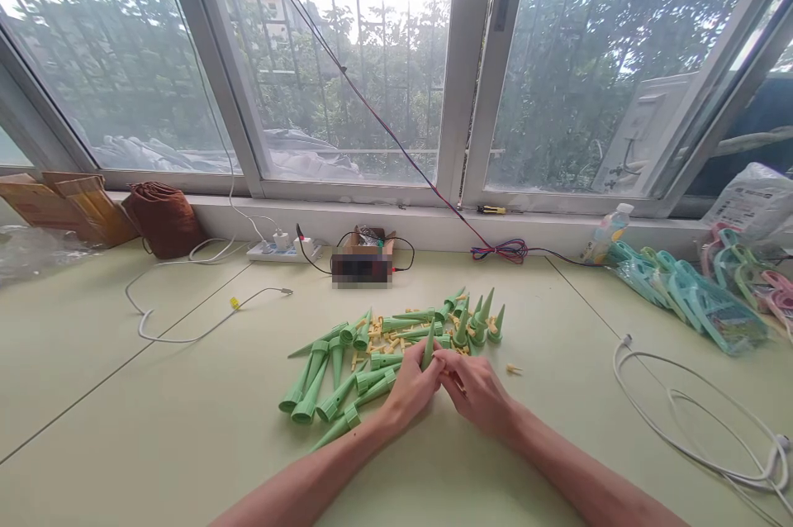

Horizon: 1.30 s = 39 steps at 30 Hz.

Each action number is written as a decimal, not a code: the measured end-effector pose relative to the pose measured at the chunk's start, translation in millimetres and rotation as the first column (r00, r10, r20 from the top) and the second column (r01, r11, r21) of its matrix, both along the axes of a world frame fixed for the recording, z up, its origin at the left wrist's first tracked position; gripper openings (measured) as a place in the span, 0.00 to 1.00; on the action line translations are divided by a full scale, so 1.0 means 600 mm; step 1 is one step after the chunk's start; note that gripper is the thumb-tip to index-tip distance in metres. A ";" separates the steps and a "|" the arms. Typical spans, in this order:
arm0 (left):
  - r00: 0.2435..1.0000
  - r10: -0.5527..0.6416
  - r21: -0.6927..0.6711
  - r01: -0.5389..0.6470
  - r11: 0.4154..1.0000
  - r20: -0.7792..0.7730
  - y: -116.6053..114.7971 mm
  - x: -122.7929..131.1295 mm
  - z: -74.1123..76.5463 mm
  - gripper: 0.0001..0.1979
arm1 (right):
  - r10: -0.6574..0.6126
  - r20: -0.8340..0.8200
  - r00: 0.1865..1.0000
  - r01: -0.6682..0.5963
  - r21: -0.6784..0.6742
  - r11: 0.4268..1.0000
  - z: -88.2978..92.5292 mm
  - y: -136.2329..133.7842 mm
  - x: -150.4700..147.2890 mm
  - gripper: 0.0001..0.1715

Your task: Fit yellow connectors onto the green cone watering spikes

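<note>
Around the left hand (412, 386) and right hand (481, 391), green cones (367, 380) are blocking eight to one o'clock — upright cones (487, 308) are rising toward one. Tabletop (557, 304) is lying open at two; a yellow piece (513, 369) is sitting near three — a white cable (621, 378) is looping beyond.

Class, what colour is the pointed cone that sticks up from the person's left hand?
The cone is light green, as the head view shows.

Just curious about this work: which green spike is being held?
The green spike, tip up in the left hand; the others lie or stand on the table.
</note>
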<state>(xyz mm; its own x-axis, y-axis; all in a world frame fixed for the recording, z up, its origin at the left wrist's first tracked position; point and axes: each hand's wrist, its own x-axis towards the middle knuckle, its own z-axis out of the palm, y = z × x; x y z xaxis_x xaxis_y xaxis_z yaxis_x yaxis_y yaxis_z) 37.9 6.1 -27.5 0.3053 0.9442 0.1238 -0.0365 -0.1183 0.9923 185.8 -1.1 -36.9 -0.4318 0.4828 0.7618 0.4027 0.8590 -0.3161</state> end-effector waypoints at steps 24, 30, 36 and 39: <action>0.999 0.030 -0.008 -0.030 1.000 -0.041 -0.004 -0.004 0.002 0.03 | -0.054 0.040 0.998 0.051 0.071 0.996 -0.009 0.011 0.009 0.14; 0.998 0.043 -0.010 -0.044 0.999 -0.039 -0.003 -0.006 0.001 0.04 | -0.068 0.051 0.996 0.065 0.069 0.996 -0.015 0.013 0.013 0.12; 0.999 -0.014 -0.044 0.016 0.999 0.045 -0.009 -0.001 0.007 0.13 | -0.100 0.016 0.995 0.099 0.047 0.994 -0.010 0.013 0.012 0.12; 0.995 -0.004 -0.118 0.016 0.993 0.100 -0.015 0.001 0.015 0.17 | -0.120 -0.010 0.993 0.120 0.009 0.993 -0.008 0.012 0.011 0.14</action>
<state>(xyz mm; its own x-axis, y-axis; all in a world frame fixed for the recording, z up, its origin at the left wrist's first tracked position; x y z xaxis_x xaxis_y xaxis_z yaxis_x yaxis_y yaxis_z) 38.4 -2.6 -18.4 0.3067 0.9509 0.0410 -0.1364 0.0013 0.9906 192.1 5.9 -41.7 -0.3644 0.5236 0.7701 0.5001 0.8076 -0.3125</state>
